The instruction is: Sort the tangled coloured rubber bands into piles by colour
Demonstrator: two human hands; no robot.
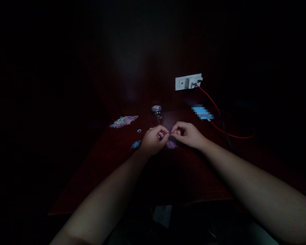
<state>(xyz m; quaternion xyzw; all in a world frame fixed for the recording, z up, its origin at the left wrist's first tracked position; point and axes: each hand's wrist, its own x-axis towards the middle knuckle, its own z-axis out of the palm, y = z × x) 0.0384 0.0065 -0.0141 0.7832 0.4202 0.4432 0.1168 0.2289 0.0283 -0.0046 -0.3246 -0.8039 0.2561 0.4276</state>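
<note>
"On the dark red table, with the fingertips as clock centre, how are our hands set?"

"We hold the left hand and right hand facing each other, fingertips nearly touching. Each thumb and index finger form a narrow, closed pinch. Any item between them is too small to identify; we cannot tell which hand carries it."

"Where do we locate the small bands?"

"The purple bands lie in a pile at six o'clock, just below the fingertips. We find the blue bands at eight, near the left wrist, and a single pale ring at nine. The mixed bands form a larger, multicoloured pile at ten."

"And the surrounding items?"

"We see a clear lidded jar upright at eleven. The wall socket is at one, fitted with a white adapter and a red cable. At two lies a blurred blue object, with a red cable at its near end. A dark cable hangs at three."
</note>
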